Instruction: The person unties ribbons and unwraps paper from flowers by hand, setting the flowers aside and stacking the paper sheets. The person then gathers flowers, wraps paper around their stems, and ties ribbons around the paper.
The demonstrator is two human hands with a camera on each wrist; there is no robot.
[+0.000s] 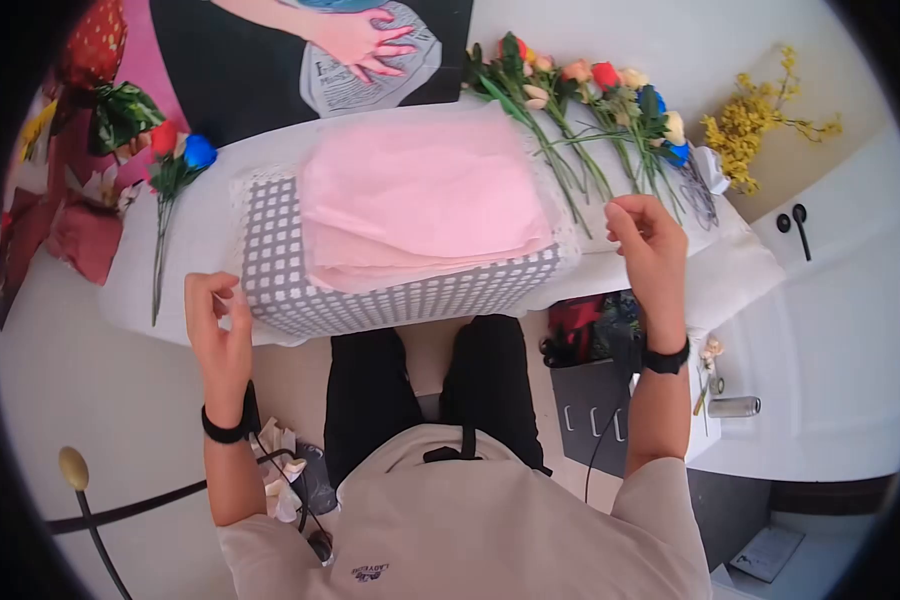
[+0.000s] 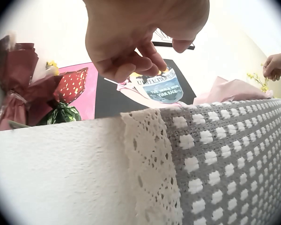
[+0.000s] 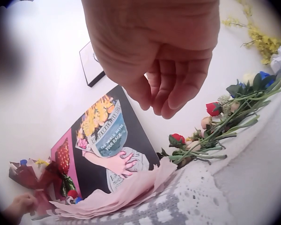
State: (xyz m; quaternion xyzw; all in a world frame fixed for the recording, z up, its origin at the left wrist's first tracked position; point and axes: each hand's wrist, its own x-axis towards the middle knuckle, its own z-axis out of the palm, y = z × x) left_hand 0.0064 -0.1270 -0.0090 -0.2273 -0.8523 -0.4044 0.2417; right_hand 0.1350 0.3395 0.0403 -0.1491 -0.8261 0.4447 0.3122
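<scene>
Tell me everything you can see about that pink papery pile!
The pile of thin, pale pink, papery sheets looks soft and slightly see-through, like tissue, though I can't be sure what it is made of. The sheets lie flat overall, loosely layered, with wrinkles and uneven, wavy edges that lift in places. I can't count them. The pile rests on a grey cloth with white checks and lace edging. The person's left hand and right hand are on either side, not touching it.
</scene>
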